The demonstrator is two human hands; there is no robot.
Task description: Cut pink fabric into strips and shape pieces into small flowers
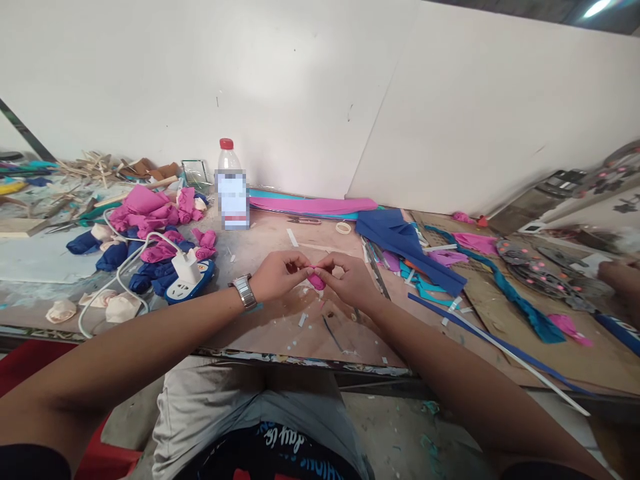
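Observation:
Between my two hands, just above the table, is a small piece of bright pink crepe paper (315,280). My left hand (280,275), with a metal watch on its wrist, pinches it from the left. From the right, my right hand (345,279) pinches the same piece, thumbs nearly meeting. The fingers partly cover it, so its full shape is hidden. On the left lies a pile of rolled paper flowers in pink (145,210), dark blue (113,257) and cream (123,307). A folded dark blue paper sheet (395,233) lies right of my hands.
A bottle with a red cap (227,144) stands behind my left hand. A power strip (193,283) with a charger and white cable sits left. Small scissors (303,221) and a tape ring (343,228) lie at the back. Another person's hand (620,273) is at far right.

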